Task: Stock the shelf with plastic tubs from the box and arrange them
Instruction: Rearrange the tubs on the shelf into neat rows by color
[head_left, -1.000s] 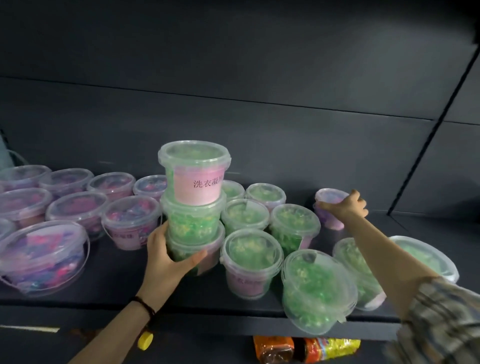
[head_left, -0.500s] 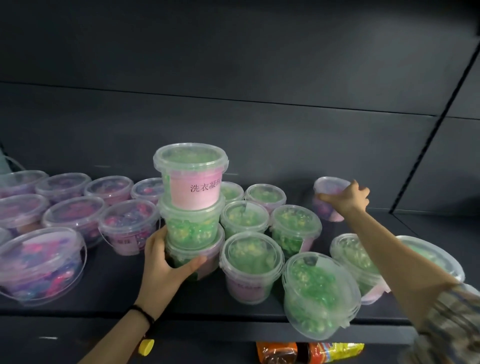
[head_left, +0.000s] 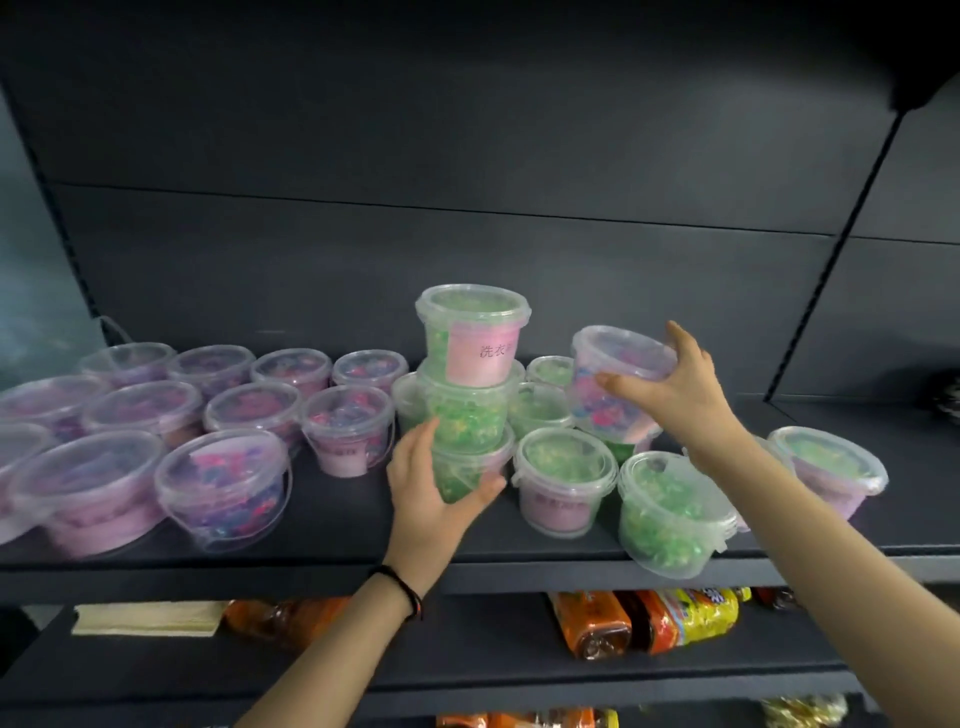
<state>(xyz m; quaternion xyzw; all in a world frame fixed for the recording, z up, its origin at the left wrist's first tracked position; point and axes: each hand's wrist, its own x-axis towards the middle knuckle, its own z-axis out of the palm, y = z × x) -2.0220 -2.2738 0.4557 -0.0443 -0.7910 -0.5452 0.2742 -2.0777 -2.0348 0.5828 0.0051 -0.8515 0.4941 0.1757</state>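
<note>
A stack of three green tubs (head_left: 470, 387) stands mid-shelf; my left hand (head_left: 434, 486) grips the bottom one (head_left: 465, 470). My right hand (head_left: 675, 387) holds a small purple tub (head_left: 615, 376) tilted in the air above the green tubs on the right. Several more green tubs (head_left: 561, 480) stand around the stack, one (head_left: 670, 512) leaning over the shelf's front edge. Several purple tubs (head_left: 226, 488) fill the shelf's left half.
The dark shelf (head_left: 332, 566) has a bare strip along its front middle. A large green tub (head_left: 831, 470) sits far right. Below, orange and yellow snack bags (head_left: 649, 618) and a pale flat pack (head_left: 148, 618) lie on the lower shelf.
My right hand has lifted the purple tub off the back of the shelf and carried it left and toward me. The left hand stays on the stack. My view shifted left.
</note>
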